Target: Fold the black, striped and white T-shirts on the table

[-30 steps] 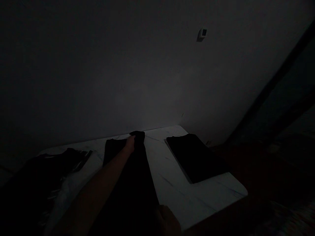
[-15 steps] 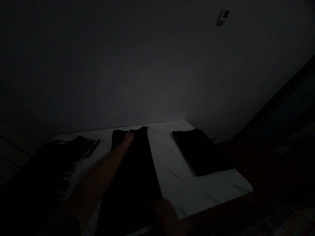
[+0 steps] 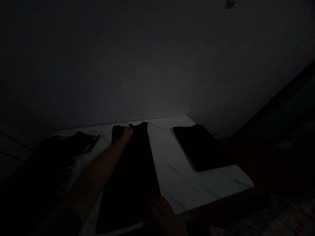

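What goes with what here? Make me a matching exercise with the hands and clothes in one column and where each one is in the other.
Things:
A. Left hand
B. Right hand
C. Folded black shirt
D. Dark striped clothes

Places:
1. Bunched at the left side of the table
2. At the top of the long black garment
3. By the lower end of the long black garment
4. Lying flat on the right side of the table

Pairs: A-2, B-3, C-4, D-1.
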